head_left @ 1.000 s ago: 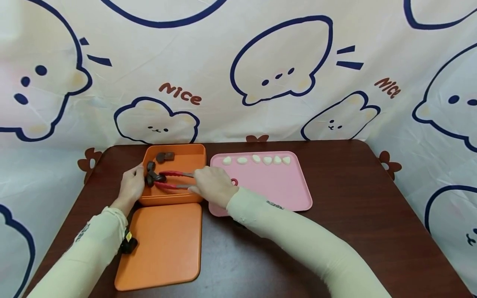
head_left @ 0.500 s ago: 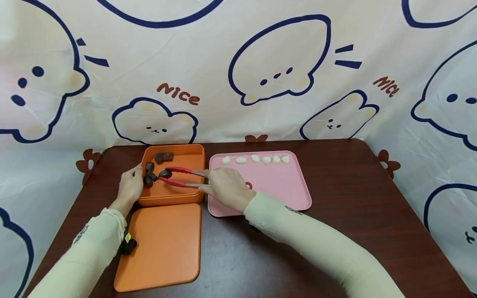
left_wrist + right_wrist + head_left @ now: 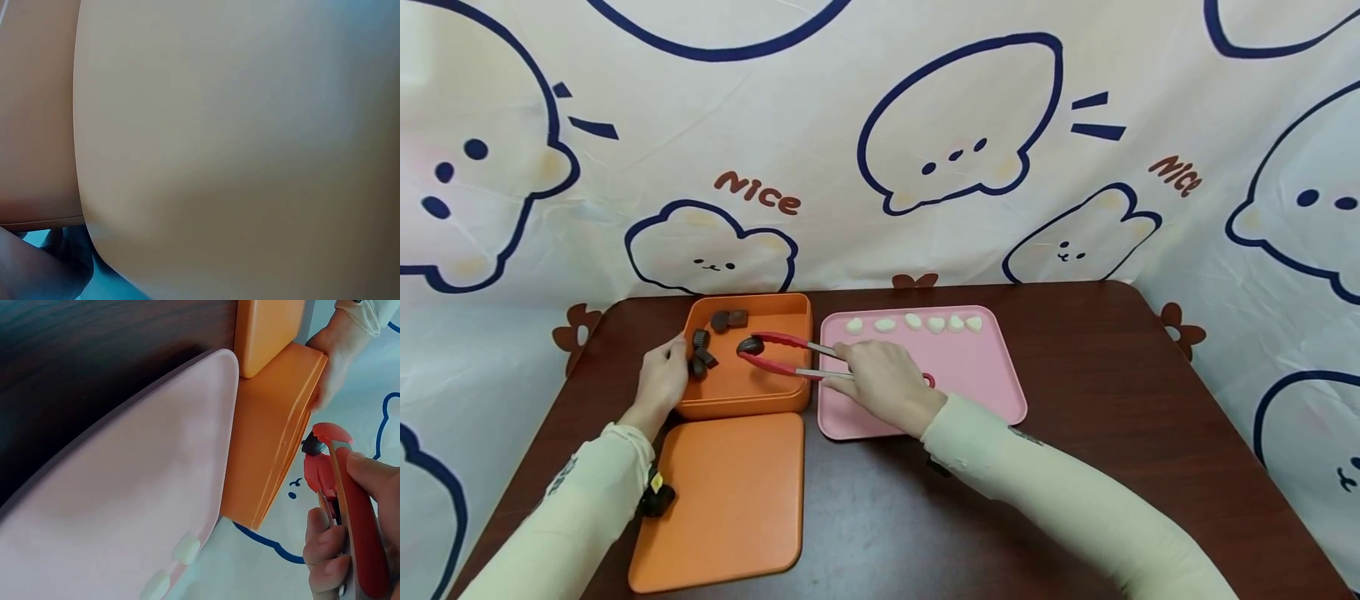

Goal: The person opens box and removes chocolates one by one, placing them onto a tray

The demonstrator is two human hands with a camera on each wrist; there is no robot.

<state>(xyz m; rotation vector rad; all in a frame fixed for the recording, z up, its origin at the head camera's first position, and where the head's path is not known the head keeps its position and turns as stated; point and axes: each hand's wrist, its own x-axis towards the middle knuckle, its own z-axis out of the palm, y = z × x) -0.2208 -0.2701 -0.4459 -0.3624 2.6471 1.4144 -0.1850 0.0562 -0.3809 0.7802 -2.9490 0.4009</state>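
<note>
My right hand [image 3: 883, 383] grips a pair of red-tipped tongs [image 3: 773, 367], with its fingers and thumb round the handles in the right wrist view. Between the tong tips is a dark, rounded chocolate [image 3: 749, 346], over the right half of an orange box [image 3: 745, 407]. My left hand [image 3: 662, 385] holds that box by its left wall. Inside the box, several other brown chocolates [image 3: 702, 354] lie along the left side, and two more [image 3: 728, 320] sit at the back. Orange plastic [image 3: 237, 125] fills most of the left wrist view.
Beside the box on the right is a pink tray [image 3: 973, 379] with several white pieces [image 3: 936, 324] in a row along its far edge. A flat orange lid [image 3: 722, 508] lies in front of the box. Patterned cloth [image 3: 835, 150] hangs behind the dark wooden table [image 3: 1105, 392].
My right hand has drawn the tongs to the right, lifting one chocolate out of the group at the box's left side. My left hand stays on the box.
</note>
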